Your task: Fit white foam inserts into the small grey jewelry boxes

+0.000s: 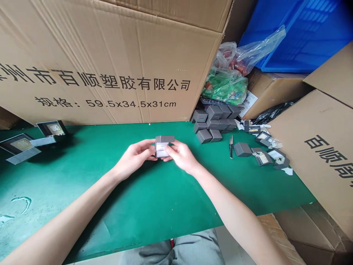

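Both my hands hold one small grey box [164,139] above the green table. Its dark lid is raised at the back and a white inside faces me. My left hand [138,154] grips the left side, fingers behind and thumb at the front edge. My right hand [182,154] closes on the right side, its thumb over the white insert. Right of my hands, a stack of grey boxes [213,123] stands on the table. Beside it lie dark-handled tweezers or snips [231,147], too small to tell which.
A large cardboard carton [110,48] walls off the back; another carton [311,147] stands at the right. Opened boxes [261,158] and white scraps lie near it. Plastic bags [226,84] and a blue crate [298,40] are behind. Open dark cases [20,145] and water [24,204] are left.
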Available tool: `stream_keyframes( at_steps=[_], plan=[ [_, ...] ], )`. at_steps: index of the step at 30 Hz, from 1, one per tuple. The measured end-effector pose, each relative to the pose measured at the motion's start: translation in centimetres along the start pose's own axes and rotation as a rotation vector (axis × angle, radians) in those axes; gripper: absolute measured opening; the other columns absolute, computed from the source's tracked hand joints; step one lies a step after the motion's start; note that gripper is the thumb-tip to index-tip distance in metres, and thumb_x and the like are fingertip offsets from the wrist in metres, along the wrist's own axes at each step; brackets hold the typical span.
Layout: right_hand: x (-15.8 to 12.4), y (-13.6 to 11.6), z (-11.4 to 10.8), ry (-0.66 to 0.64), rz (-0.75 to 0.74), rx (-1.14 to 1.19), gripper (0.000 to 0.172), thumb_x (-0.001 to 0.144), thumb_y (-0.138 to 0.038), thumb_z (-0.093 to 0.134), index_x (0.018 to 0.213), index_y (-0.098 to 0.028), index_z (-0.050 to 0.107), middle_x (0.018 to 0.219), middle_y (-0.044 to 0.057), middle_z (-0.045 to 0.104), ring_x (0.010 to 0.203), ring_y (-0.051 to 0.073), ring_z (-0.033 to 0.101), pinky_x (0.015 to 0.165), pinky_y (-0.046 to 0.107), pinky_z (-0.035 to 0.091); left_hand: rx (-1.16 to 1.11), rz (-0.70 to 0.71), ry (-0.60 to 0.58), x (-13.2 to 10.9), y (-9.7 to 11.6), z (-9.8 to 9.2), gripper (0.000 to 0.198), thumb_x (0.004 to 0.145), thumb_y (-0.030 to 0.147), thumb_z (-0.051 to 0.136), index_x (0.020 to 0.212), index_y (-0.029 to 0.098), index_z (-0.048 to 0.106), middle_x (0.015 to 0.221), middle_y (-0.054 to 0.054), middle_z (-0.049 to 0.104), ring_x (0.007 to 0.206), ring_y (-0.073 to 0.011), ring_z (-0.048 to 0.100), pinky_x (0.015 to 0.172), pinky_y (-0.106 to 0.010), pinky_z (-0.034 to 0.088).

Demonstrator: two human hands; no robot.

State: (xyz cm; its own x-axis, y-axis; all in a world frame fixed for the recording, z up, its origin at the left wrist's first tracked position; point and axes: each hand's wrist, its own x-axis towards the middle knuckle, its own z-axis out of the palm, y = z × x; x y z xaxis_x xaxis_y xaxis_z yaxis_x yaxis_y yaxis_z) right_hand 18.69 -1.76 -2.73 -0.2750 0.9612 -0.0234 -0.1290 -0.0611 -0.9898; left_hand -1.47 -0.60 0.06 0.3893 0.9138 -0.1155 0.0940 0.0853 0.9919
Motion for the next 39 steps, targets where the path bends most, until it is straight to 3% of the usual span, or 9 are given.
stream_keyframes(
  at_steps=[13, 26, 39],
  plan=[
    [-0.13, -0.32, -0.03, 0.019, 0.034, -0.027, 0.05, 0.088, -0.052, 0.072, 0.124, -0.018, 0.064, 0.098, 0.007, 0.078, 0.072, 0.016, 0.074, 0.067, 0.028, 0.064, 0.078, -0.038, 0.048, -0.04, 0.12, -0.19, 0.067, 0.078, 0.056, 0.078, 0.13, 0.014, 0.069, 0.099, -0.009, 0.08, 0.085, -0.0258, 0.075, 0.094, -0.045, 0.061],
    [-0.25, -0.59, -0.1, 0.014, 0.037, -0.031, 0.05, 0.088, -0.054, 0.071, 0.122, -0.018, 0.064, 0.094, 0.006, 0.077, 0.071, 0.015, 0.073, 0.061, 0.025, 0.06, 0.038, -0.024, 0.034, 0.05, -0.05, -0.25, 0.058, 0.08, 0.051, 0.078, 0.126, 0.016, 0.07, 0.088, -0.006, 0.078, 0.08, -0.0225, 0.072, 0.089, -0.041, 0.062],
    [-0.1, -0.39, -0.28, 0.0, 0.04, -0.027, 0.046, 0.091, -0.049, 0.07, 0.123, -0.017, 0.063, 0.094, 0.006, 0.077, 0.07, 0.014, 0.073, 0.06, 0.023, 0.06, -0.013, -0.041, 0.023, 0.12, -0.16, -0.26, 0.055, 0.081, 0.047, 0.079, 0.124, 0.014, 0.069, 0.089, -0.005, 0.076, 0.08, -0.0191, 0.069, 0.085, -0.037, 0.062]
  ],
)
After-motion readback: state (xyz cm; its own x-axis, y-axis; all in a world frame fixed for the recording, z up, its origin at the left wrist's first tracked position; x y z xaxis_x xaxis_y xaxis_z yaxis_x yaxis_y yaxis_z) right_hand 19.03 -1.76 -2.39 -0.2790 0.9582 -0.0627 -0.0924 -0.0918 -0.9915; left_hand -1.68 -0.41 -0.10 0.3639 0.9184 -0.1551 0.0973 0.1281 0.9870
